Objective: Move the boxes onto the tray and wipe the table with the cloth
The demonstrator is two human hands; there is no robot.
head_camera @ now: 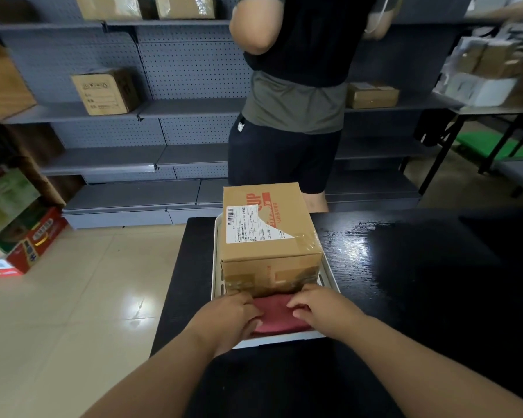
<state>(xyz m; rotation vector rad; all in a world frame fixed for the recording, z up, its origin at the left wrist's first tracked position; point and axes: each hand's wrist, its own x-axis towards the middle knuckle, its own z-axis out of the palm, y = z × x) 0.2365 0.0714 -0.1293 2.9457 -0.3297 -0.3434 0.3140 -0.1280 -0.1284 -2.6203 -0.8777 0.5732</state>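
A brown cardboard box [269, 230] with a white shipping label stands on a white tray [284, 338] at the left part of a black table [405, 282]. A dark red cloth [277, 316] lies bunched on the tray's near end, right in front of the box. My left hand [228, 316] grips the cloth's left side. My right hand [320, 309] pinches its right side, fingers curled over the fabric. Both hands sit close to the box's near face.
A person [290, 95] stands just beyond the table, facing grey shelves [151, 110] that hold cardboard boxes. Coloured cartons [21, 233] are stacked on the tiled floor at left. A folding table [495, 110] with white boxes stands at right.
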